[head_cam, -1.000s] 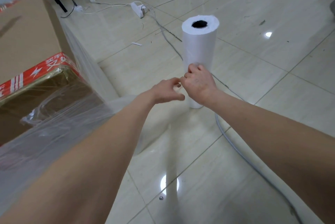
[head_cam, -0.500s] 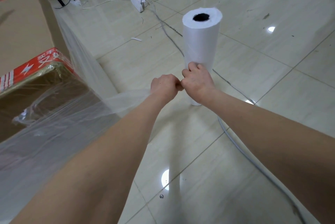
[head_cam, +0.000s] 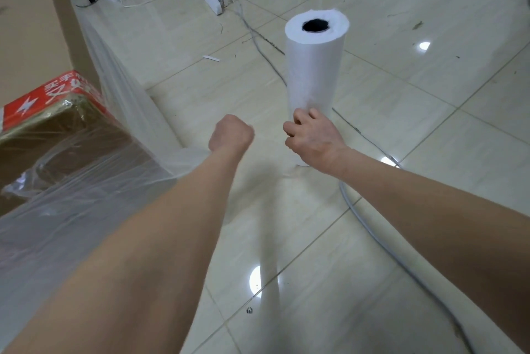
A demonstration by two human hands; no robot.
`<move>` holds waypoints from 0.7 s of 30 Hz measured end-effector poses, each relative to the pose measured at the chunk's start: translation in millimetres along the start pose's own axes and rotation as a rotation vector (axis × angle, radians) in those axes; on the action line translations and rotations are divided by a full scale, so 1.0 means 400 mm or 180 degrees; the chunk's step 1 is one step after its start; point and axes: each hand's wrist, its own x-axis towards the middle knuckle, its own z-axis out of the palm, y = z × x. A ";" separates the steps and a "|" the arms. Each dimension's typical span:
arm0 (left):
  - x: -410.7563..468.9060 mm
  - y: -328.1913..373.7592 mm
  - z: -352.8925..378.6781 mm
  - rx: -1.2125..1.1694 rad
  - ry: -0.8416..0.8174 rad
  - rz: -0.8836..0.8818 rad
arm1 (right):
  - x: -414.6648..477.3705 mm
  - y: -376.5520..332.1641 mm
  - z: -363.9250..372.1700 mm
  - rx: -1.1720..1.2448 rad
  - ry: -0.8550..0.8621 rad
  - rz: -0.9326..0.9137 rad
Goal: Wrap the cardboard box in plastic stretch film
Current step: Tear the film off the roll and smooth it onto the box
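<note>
Your right hand is gripping the roll low down; just left of it, your left hand is fisting, seemingly clutching film.

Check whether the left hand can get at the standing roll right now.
Probably yes. The left hand is close beside the roll, with only bare floor between. But it appears to grip the film running to the box, and the right hand holds the roll's lower part.

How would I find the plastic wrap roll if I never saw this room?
Look at the shiny tiled floor, right of the big cardboard box. The roll stands upright there, the right hand gripping it low down. It's the only tall white tube, dark hole on top.
</note>
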 end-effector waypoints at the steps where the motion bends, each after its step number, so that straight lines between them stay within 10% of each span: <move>1: 0.002 -0.009 -0.001 0.0125 -0.0012 0.0045 | -0.008 0.008 0.006 -0.0015 -0.0106 0.0074; 11: -0.064 0.067 0.052 0.1476 -0.0841 0.1729 | -0.016 0.003 -0.002 0.0011 -0.0243 0.0262; 21: -0.074 0.058 0.094 0.1670 -0.0521 0.1780 | -0.024 -0.015 0.011 0.0296 -0.0538 0.0297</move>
